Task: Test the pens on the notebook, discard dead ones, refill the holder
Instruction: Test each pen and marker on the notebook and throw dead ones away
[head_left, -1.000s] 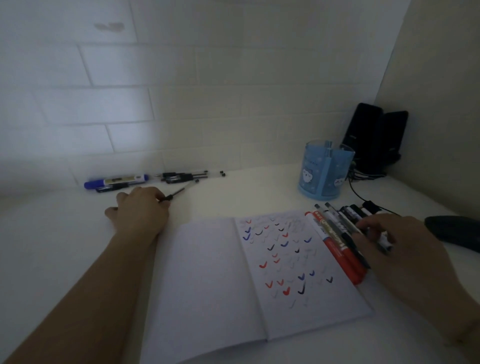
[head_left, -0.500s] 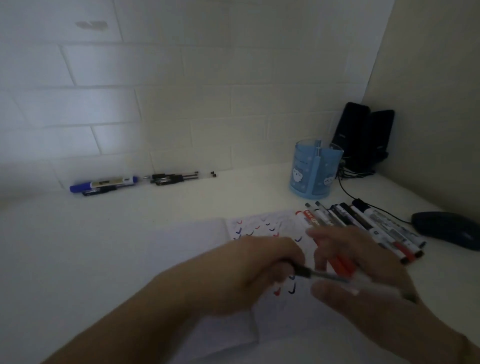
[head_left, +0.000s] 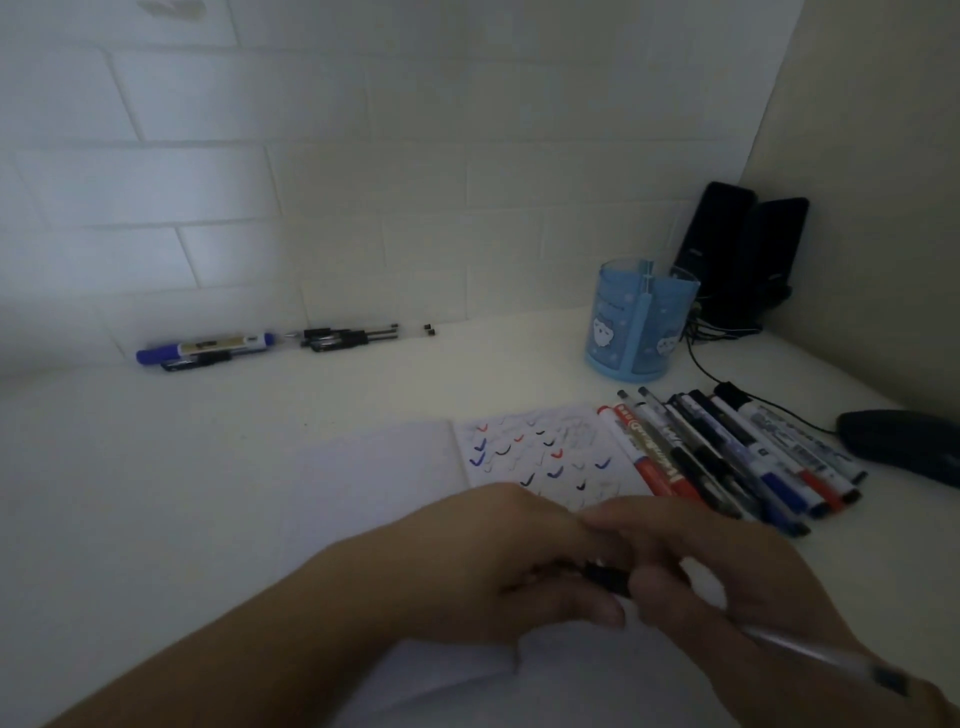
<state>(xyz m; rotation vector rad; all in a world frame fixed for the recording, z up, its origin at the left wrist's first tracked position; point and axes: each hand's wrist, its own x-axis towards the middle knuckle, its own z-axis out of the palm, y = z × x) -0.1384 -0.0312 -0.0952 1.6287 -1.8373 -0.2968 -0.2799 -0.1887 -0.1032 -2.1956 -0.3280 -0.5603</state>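
Both hands meet over the open notebook (head_left: 395, 483): left hand (head_left: 483, 566) has its grip pinched on the dark cap end of a clear pen (head_left: 810, 657), right hand (head_left: 727, 587) wrapped round the barrel (blurry). Blue holder (head_left: 641, 325) sits far beyond the grip on the desk (head_left: 156, 467), row of pens (head_left: 727, 452) between.

A white surface (head_left: 156, 467) in a tiled corner is seen from above. An open notebook (head_left: 545, 452), marked with red, blue and black ticks, is partly covered by two hands. A clear pen (head_left: 810, 654) is gripped in the right hand (head_left: 727, 587), while its dark cap (head_left: 605, 579) is pinched by the left hand (head_left: 483, 561). A row of pens and markers (head_left: 737, 457) lies just beside the notebook's right edge. A blue pen holder (head_left: 641, 322) stands behind them. More pens (head_left: 270, 343) lie along the wall.
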